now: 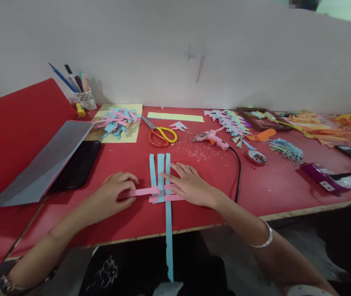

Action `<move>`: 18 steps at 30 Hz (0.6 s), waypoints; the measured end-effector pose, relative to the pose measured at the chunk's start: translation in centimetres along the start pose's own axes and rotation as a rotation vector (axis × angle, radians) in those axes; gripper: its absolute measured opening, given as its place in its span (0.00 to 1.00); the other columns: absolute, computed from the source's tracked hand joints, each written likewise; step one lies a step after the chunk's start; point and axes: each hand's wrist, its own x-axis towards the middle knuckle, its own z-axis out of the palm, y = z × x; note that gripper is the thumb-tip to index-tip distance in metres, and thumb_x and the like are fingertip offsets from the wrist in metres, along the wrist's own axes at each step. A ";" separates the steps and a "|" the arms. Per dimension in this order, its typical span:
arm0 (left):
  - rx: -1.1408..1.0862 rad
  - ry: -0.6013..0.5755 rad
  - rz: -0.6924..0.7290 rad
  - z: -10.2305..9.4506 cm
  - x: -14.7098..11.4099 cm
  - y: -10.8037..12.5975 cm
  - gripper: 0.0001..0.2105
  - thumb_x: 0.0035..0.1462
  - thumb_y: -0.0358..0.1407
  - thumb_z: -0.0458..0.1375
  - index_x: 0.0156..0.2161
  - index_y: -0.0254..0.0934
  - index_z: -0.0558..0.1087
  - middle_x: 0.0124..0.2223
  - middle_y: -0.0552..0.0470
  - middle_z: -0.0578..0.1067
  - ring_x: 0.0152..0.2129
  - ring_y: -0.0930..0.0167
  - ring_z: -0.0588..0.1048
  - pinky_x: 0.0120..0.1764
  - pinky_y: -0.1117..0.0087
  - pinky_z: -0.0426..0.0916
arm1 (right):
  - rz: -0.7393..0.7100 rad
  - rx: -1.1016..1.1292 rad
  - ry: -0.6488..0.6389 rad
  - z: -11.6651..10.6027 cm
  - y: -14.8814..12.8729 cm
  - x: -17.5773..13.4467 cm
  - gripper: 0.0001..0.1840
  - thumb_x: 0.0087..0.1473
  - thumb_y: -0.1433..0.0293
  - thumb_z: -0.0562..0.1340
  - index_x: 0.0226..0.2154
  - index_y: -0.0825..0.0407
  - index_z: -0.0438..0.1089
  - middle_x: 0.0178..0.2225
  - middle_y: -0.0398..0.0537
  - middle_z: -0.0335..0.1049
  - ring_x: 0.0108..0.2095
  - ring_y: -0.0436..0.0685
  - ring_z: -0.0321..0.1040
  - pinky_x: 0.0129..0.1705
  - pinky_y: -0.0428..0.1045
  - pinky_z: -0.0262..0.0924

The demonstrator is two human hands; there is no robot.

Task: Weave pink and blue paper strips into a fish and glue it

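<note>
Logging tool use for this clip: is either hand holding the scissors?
No, the scissors lie on the red table, while the left hand is at a pink strip and the right hand touches blue strips.

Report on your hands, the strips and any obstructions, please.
Left hand pinching a pink strip. Right hand spread over blue strips. Blue crossed with pink, one blue trailing past table edge. Scissors, glue gun apart, farther back.

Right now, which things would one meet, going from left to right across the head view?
Pen cup, left hand, long blue strips, pink glue gun, orange piece, purple socket box.
</note>
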 end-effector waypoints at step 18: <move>-0.263 -0.022 0.128 1.2 2.2 3.0 0.07 0.52 0.35 0.51 0.37 0.38 0.69 0.36 0.52 0.72 0.35 0.72 0.70 0.39 0.72 0.65 | -0.015 0.149 0.015 -0.7 0.7 -0.2 0.29 0.56 0.68 0.50 0.60 0.53 0.46 0.61 0.50 0.46 0.60 0.60 0.41 0.59 0.57 0.41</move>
